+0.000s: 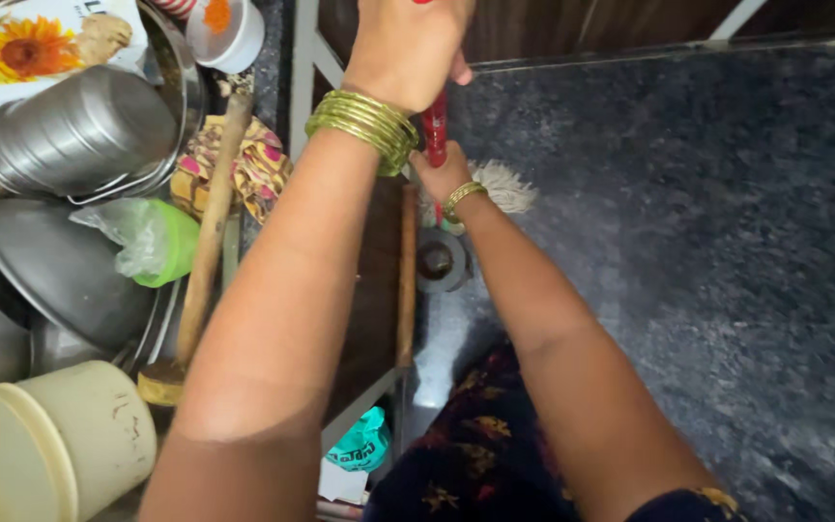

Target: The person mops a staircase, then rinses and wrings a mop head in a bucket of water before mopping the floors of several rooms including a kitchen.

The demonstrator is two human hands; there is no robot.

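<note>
I have both hands closed on the red mop handle (434,130), left hand (406,48) gripping high near the top edge of the view, right hand (440,179) clenched lower down. The pale mop head (506,184) rests on the dark speckled floor (688,251) just beyond my right wrist, beside a small round drain (440,261). I judge the mopping only partly done: the floor shines wet near the drain, and I cannot tell about the rest.

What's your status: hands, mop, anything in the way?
Left hand gripping red mop handle up high. Right hand gripping it lower. Mop head on dark floor. Round drain cover just beside it.
</note>
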